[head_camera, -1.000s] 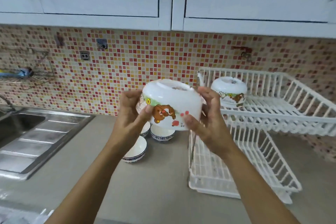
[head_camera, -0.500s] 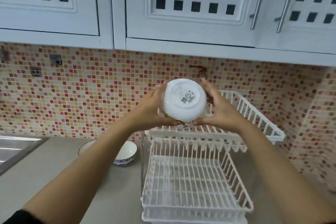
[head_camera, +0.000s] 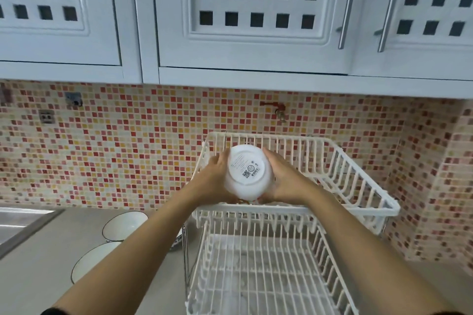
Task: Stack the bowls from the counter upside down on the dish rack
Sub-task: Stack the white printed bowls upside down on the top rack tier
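White bowl [head_camera: 247, 174], white dish rack [head_camera: 353, 181], red-yellow mosaic tiles [head_camera: 128, 151], grey counter [head_camera: 38, 271]

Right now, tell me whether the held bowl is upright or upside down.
Upside down: the white bowl shows its labelled base upward, gripped between left hand and right hand.

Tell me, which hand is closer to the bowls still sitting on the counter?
Left. The left hand grips the upturned bowl on the side toward the counter bowls; the right hand grips its far side.
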